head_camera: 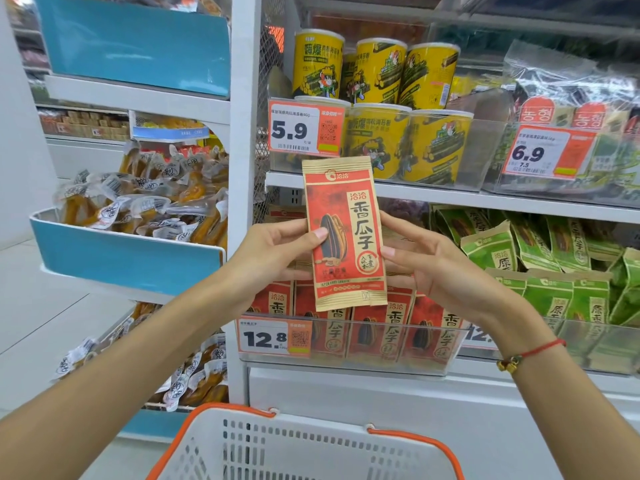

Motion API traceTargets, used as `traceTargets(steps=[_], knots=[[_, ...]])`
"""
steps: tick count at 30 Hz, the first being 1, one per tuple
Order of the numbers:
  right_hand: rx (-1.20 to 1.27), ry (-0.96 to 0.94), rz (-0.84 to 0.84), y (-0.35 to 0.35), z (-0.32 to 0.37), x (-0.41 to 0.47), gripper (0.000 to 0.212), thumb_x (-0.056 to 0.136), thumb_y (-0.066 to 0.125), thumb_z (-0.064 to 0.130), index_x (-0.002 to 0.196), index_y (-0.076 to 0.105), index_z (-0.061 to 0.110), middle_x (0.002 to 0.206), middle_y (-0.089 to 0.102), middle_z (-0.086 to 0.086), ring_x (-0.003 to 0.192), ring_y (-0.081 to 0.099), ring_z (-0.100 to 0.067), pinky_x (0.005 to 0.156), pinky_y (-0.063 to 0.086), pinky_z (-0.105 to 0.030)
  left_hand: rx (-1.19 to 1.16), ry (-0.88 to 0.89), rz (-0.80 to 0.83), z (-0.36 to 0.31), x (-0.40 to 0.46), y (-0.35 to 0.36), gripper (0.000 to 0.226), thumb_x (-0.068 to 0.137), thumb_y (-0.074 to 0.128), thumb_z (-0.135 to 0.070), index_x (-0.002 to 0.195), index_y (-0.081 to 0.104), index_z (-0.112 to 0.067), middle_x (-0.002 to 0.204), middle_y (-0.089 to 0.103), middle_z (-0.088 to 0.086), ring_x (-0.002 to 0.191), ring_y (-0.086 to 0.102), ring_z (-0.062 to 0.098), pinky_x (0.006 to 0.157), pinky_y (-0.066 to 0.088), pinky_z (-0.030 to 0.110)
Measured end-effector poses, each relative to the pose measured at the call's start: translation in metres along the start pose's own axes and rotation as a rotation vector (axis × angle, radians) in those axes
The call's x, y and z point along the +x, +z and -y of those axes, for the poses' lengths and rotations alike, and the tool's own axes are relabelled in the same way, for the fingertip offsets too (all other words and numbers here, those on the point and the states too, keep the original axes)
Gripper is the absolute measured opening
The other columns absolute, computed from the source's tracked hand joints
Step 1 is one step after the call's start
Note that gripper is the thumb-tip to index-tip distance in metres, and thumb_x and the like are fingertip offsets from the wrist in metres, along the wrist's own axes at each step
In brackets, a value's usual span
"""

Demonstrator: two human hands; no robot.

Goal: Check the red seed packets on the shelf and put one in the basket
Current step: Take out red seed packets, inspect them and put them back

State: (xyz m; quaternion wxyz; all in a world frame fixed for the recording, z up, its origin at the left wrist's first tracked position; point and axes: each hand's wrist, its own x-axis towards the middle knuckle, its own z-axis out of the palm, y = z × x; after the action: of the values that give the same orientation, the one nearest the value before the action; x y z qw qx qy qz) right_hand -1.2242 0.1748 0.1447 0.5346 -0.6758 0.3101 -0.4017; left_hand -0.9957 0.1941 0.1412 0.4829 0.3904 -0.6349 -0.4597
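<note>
Head view: we hold one red seed packet (344, 233) upright above the shelf bin — left hand (277, 251) and right hand (429, 265) fingers pinching its side edges. Light, flat, crinkly — grip the edges, then lower to the basket (415, 441).

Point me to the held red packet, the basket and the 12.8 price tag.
red packet (349, 216), head view, printed front.
basket (301, 455), head view, white slotted wall.
12.8 price tag (265, 338), head view, the numerals.
</note>
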Motion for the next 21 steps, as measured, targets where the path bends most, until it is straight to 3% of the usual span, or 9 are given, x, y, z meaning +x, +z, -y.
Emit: traceTargets(steps=[7, 10, 12, 15, 18, 21], knots=[[0.026, 0.045, -0.12, 0.007, -0.007, 0.007, 0.063, 0.079, 0.065, 0.025, 0.137, 0.043, 0.015, 0.112, 0.071, -0.008, 0.099, 0.07, -0.024, 0.085, 0.057, -0.035, -0.004, 0.005, -0.042, 0.0, -0.002, 0.001, 0.025, 0.095, 0.056, -0.025, 0.117, 0.067, -0.024, 0.101, 0.075, -0.005, 0.094, 0.071, 0.01, 0.078, 0.058, 0.024], [-0.083, 0.079, -0.07, 0.015, -0.008, 0.007, 0.047, 0.085, 0.06, 0.03, 0.131, 0.053, 0.02, 0.111, 0.072, -0.005, 0.103, 0.069, -0.023, 0.092, 0.053, -0.039, 0.012, 0.001, -0.079, 0.0, -0.005, 0.006, 0.023, 0.093, 0.059, -0.024, 0.115, 0.068, -0.024, 0.096, 0.076, -0.008, 0.089, 0.072, 0.008, 0.077, 0.059, 0.025], [-0.125, 0.025, -0.127, 0.022, -0.007, 0.007, 0.038, 0.09, 0.059, 0.027, 0.127, 0.057, 0.021, 0.107, 0.073, -0.001, 0.1, 0.07, -0.018, 0.088, 0.055, -0.036, 0.062, 0.055, -0.213, 0.0, -0.005, 0.008, 0.023, 0.091, 0.064, -0.024, 0.112, 0.067, -0.031, 0.1, 0.074, -0.014, 0.091, 0.07, 0.005, 0.083, 0.058, 0.028], [-0.229, -0.185, -0.359, 0.039, -0.006, 0.009, 0.031, 0.089, 0.065, 0.025, 0.12, 0.062, 0.021, 0.103, 0.073, 0.007, 0.092, 0.07, -0.005, 0.076, 0.056, -0.02, 0.29, 0.19, -0.442, -0.004, -0.006, 0.012, 0.039, 0.088, 0.068, -0.022, 0.124, 0.059, -0.034, 0.117, 0.061, -0.02, 0.104, 0.061, 0.002, 0.09, 0.05, 0.03], [-0.406, -0.4, -0.531, 0.055, -0.006, 0.012, 0.031, 0.086, 0.071, 0.027, 0.116, 0.066, 0.023, 0.103, 0.072, 0.012, 0.094, 0.067, -0.003, 0.082, 0.055, -0.028, 0.223, 0.166, -0.35, -0.009, -0.009, 0.024, 0.036, 0.093, 0.06, -0.03, 0.128, 0.058, -0.037, 0.117, 0.063, -0.019, 0.103, 0.062, 0.001, 0.094, 0.053, 0.037], [-0.587, -0.484, -0.556, 0.062, -0.005, 0.013, 0.042, 0.082, 0.074, 0.031, 0.123, 0.064, 0.029, 0.107, 0.065, 0.013, 0.092, 0.063, -0.003, 0.077, 0.055, -0.031, 0.018, 0.072, -0.233, -0.016, -0.008, 0.029, 0.031, 0.097, 0.048, -0.042, 0.126, 0.06, -0.036, 0.099, 0.069, -0.02, 0.099, 0.066, 0.003, 0.093, 0.054, 0.036]])
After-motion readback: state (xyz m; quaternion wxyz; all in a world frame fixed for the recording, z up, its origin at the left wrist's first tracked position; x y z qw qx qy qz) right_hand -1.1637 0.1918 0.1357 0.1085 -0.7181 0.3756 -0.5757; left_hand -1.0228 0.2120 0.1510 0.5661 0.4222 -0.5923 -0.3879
